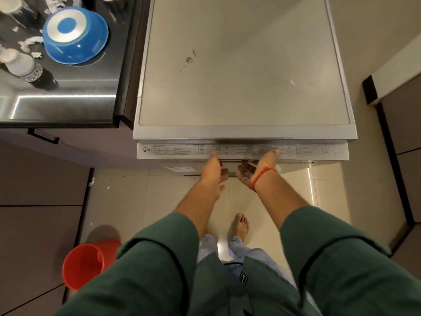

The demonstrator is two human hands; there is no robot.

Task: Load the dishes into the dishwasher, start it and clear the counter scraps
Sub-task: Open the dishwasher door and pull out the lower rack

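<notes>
Two hands reach down to the front of the dishwasher (243, 65), which stands on the floor just beside the dark tabletop (68, 87). The left hand (213, 171) has its thumb up against the top edge of the door (242, 151), where a printed label strip runs across, and its fingers (224, 172) curl under into the handle recess below that edge. The right hand (255, 169) does the same a little to the right: thumb on the label strip, fingers (245, 171) hooked into the same recess, palm turned inward. Both hands are blurred, but both appear to grip the door at its handle. An orange thread (262, 176) is tied round the right wrist. The door's top edge stands slightly forward of the machine's flat pale top, which carries a few small brown marks.

On the tabletop to the left, a blue bowl (76, 35) sits upside down, with white scraps (32, 42) scattered around it. A white bottle with a patterned band (22, 65) stands near the bowl, and pale cups (11, 4) show at the upper left corner, cut off by the frame.

On the tiled floor (136, 201), an orange bucket (87, 263) stands at the lower left, near the cabinet fronts, and a few small white bits lie close to the cabinet base. The person wears green sleeves (159, 258) and stands barefoot, one foot (239, 225) visible between the arms.
</notes>
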